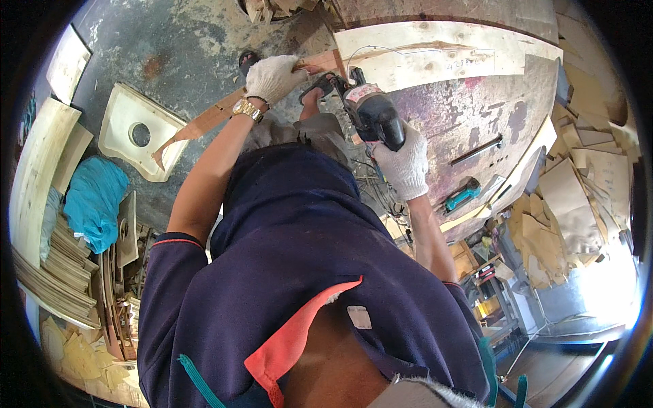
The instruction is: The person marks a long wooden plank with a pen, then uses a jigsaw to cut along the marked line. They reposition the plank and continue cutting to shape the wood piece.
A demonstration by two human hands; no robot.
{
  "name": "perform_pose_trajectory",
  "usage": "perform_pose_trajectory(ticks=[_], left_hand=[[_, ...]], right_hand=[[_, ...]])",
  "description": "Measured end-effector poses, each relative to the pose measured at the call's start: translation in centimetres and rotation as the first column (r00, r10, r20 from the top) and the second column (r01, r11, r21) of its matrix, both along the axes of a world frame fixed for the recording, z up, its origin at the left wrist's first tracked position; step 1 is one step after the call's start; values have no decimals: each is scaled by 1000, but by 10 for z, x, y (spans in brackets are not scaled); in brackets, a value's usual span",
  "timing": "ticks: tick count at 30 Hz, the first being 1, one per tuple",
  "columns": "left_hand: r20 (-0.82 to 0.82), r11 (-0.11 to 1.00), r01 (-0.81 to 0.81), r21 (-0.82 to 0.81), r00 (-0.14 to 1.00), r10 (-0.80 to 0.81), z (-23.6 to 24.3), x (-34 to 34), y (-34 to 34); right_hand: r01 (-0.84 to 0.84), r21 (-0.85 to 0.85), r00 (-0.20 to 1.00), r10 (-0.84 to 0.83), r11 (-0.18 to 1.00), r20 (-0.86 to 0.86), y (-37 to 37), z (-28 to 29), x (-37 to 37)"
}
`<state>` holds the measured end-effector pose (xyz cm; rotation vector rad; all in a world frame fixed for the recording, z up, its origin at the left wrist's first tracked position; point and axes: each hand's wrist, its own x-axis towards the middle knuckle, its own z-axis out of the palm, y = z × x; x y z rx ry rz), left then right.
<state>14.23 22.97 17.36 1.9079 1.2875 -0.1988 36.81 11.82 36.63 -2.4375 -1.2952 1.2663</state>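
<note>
My left hand [275,78], in a white knit glove, is closed on a long brown strip of wood [207,120]. The strip slants down to the left, where its end is jagged. Its other end reaches the table's edge beside a pale wooden board [435,58]. My right hand [406,163], gloved too, is wrapped round the rear of a black power tool that looks like a jigsaw [374,112]. The tool's front is at the board's left edge, near the strip's end. Its blade cannot be made out.
The worn table [469,109] also bears a thin black bar [476,149] and a teal hand tool [462,195]. A cream panel with a round hole [112,139] lies on the floor. At left are a blue cloth bundle [95,197] and stacked boards; offcuts [571,197] pile at right.
</note>
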Motion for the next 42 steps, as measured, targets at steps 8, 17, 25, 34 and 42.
perform_pose_trajectory(ticks=[8,17,25,34,42], left_hand=[[-1,1000,-9,-4,1000,9,-1,1,-2],[-1,999,0,-38,1000,0,5,0,-3],[-2,998,-19,-68,1000,19,5,0,-5],[-18,994,-62,-84,998,61,1,1,-14],[-3,996,-77,-54,997,77,4,1,-17]], right_hand=[[73,24,996,-71,997,-45,-7,-7,-1],[59,50,998,-59,997,-12,-2,-5,-6],[102,44,994,-100,994,-39,-6,-14,-6],[63,47,998,-62,997,-26,1,-12,-6],[21,81,999,-18,996,-46,14,-3,-10]])
